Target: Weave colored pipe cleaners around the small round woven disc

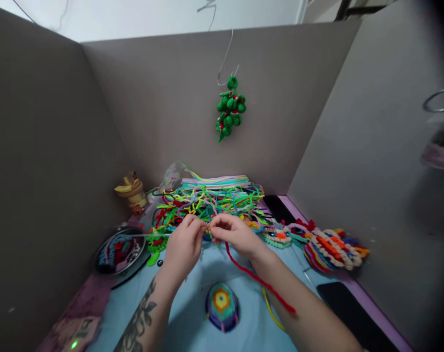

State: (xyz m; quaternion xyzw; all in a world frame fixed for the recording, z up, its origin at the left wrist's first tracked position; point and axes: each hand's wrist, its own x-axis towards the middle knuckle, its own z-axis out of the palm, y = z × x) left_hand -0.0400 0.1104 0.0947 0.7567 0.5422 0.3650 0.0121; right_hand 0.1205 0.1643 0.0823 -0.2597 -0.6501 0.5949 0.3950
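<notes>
My left hand (187, 242) and my right hand (234, 233) meet above the middle of the table, fingertips pinched close together. A red pipe cleaner (256, 277) runs from my right hand down across my right forearm, its free end near the elbow side. Between the fingertips a small yellowish bit shows; my fingers hide most of it, and what my left hand pinches is unclear. Below my hands sits a small round piece (222, 303) with coloured rings, yellow at its centre. A yellow pipe cleaner (271, 310) lies beside my right forearm.
Behind my hands lies a tangled heap of coloured pipe cleaners (222, 198). A round metal tray (139, 259) stands at left, a yellow pot-like figure (134, 193) behind it. Striped fuzzy pieces (328, 252) and a dark flat slab (354, 313) lie at right. A green ornament (231, 107) hangs on the back panel.
</notes>
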